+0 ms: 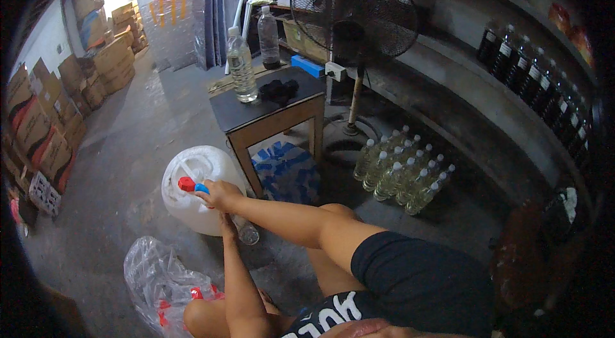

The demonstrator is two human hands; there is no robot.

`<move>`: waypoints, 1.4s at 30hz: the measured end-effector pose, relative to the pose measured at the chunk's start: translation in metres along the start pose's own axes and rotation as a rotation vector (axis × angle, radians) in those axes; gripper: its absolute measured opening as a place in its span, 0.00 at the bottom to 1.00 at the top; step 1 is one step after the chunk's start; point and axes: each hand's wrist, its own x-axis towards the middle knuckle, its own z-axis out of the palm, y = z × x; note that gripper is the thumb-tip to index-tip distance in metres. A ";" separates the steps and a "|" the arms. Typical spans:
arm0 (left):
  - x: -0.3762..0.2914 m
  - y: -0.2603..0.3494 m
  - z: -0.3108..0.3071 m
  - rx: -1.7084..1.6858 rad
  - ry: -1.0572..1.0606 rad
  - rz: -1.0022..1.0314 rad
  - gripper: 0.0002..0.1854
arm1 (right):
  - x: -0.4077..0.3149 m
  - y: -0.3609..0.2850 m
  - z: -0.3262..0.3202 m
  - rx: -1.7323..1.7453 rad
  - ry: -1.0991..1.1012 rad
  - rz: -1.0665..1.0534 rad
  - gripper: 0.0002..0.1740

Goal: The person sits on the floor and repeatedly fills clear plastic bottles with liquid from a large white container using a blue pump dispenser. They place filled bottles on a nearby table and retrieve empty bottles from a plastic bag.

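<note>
A large white plastic drum (204, 220) stands on the concrete floor in front of me. My right hand (222, 195) is over its top edge, its fingers closed on a red and blue plastic fitting (186, 184). Lower down, my left hand (227, 223) reaches against the side of the drum, mostly hidden under the right hand and forearm. Next to it is a clear plastic bottle (249, 235), its base towards me and its upper part covered. Whether the left hand grips the bottle or only touches it or the drum does not show.
A clear plastic bag (156, 266) with red pieces lies near my knee. On a wooden stool (269, 122) stand a filled bottle (241, 66) and a nearly empty one (269, 38). Several filled bottles (399, 175) stand near a pedestal fan (355, 26). Shelving (461, 78) runs along the right.
</note>
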 end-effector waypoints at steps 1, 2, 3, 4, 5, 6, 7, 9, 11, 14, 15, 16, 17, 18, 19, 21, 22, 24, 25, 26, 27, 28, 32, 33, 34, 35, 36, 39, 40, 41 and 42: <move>0.000 0.000 -0.001 -0.001 0.005 0.005 0.30 | 0.001 0.000 0.002 -0.004 -0.005 0.015 0.30; 0.003 0.001 -0.002 0.002 0.004 0.009 0.30 | 0.003 -0.001 0.003 -0.007 -0.010 0.029 0.30; 0.001 -0.002 -0.001 -0.002 0.009 0.008 0.31 | 0.002 0.000 0.007 0.006 0.022 0.029 0.29; 0.002 -0.003 -0.002 -0.002 0.010 0.008 0.31 | 0.002 0.002 0.010 0.020 0.055 0.027 0.29; 0.006 -0.003 -0.003 0.002 0.013 0.015 0.31 | 0.004 0.003 0.012 0.034 0.089 0.025 0.29; 0.006 -0.007 0.000 -0.006 0.008 0.011 0.31 | 0.004 0.007 0.013 0.106 0.047 0.025 0.29; 0.005 -0.011 0.001 -0.010 0.010 0.009 0.32 | 0.006 0.010 0.013 0.183 0.003 0.029 0.29; 0.004 -0.018 0.001 -0.017 0.011 0.002 0.32 | 0.007 0.016 0.013 0.246 -0.041 0.052 0.28; 0.002 -0.023 0.000 -0.020 0.013 0.000 0.33 | 0.007 0.014 0.014 0.228 -0.040 0.075 0.27; -0.004 -0.027 -0.004 -0.031 0.018 -0.001 0.34 | 0.004 0.008 0.008 0.178 -0.050 0.045 0.27; -0.007 -0.027 -0.003 -0.037 0.017 -0.007 0.34 | 0.004 0.007 0.007 0.187 -0.063 0.040 0.27; -0.009 -0.018 -0.001 -0.033 0.021 -0.015 0.34 | 0.005 0.010 0.007 0.198 -0.072 0.037 0.28; -0.011 -0.010 0.002 -0.029 0.024 -0.024 0.34 | 0.004 0.013 0.007 0.208 -0.081 0.035 0.28; -0.012 -0.003 0.004 -0.024 0.031 -0.027 0.34 | 0.005 0.011 0.007 0.196 -0.068 0.030 0.28; -0.012 -0.003 0.006 -0.019 0.039 -0.030 0.33 | 0.005 0.009 0.008 0.184 -0.055 0.027 0.28; -0.012 -0.008 0.007 0.011 0.042 -0.007 0.33 | 0.006 0.008 0.009 0.158 -0.025 0.024 0.28; -0.011 -0.011 0.006 0.029 0.043 0.008 0.32 | 0.007 0.007 0.010 0.144 -0.009 0.023 0.28; -0.008 -0.014 0.003 0.070 0.050 0.043 0.32 | 0.008 0.005 0.010 0.152 0.000 0.027 0.27; -0.005 -0.015 0.001 0.094 0.056 0.064 0.31 | 0.008 0.003 0.008 0.175 -0.008 0.031 0.27; -0.003 -0.017 0.001 0.044 0.035 0.090 0.31 | 0.008 0.003 0.007 0.197 -0.017 0.035 0.27; -0.003 -0.019 0.002 -0.006 0.013 0.115 0.30 | 0.009 0.001 0.003 0.210 -0.044 0.045 0.27; -0.005 -0.017 0.001 -0.047 0.000 0.132 0.29 | 0.011 0.001 0.003 0.233 -0.079 0.056 0.27; -0.003 -0.023 -0.002 0.164 0.024 0.051 0.26 | 0.012 -0.011 -0.010 0.212 -0.136 0.050 0.28; 0.000 -0.034 -0.003 0.210 0.084 0.070 0.25 | 0.010 -0.019 -0.014 0.141 -0.078 0.029 0.29; 0.004 -0.040 -0.005 0.372 0.097 0.157 0.25 | 0.008 -0.022 -0.017 0.161 -0.083 0.022 0.30; 0.009 -0.045 -0.008 0.536 0.123 0.244 0.25 | 0.012 -0.018 -0.013 0.136 -0.047 -0.061 0.31; 0.008 -0.047 -0.013 0.713 0.105 0.218 0.26 | 0.009 -0.030 -0.019 0.135 -0.079 -0.043 0.31; -0.012 0.021 0.023 0.171 0.153 0.035 0.29 | 0.001 -0.030 -0.037 0.205 -0.052 0.006 0.33; -0.012 0.026 0.021 0.217 0.127 -0.040 0.30 | 0.000 -0.030 -0.037 0.195 -0.054 -0.012 0.33; -0.013 0.030 0.019 0.262 0.096 -0.115 0.31 | 0.001 -0.029 -0.036 0.184 -0.054 -0.028 0.33; -0.014 0.031 0.020 0.241 0.136 -0.106 0.31 | 0.002 -0.031 -0.036 0.178 -0.062 -0.044 0.33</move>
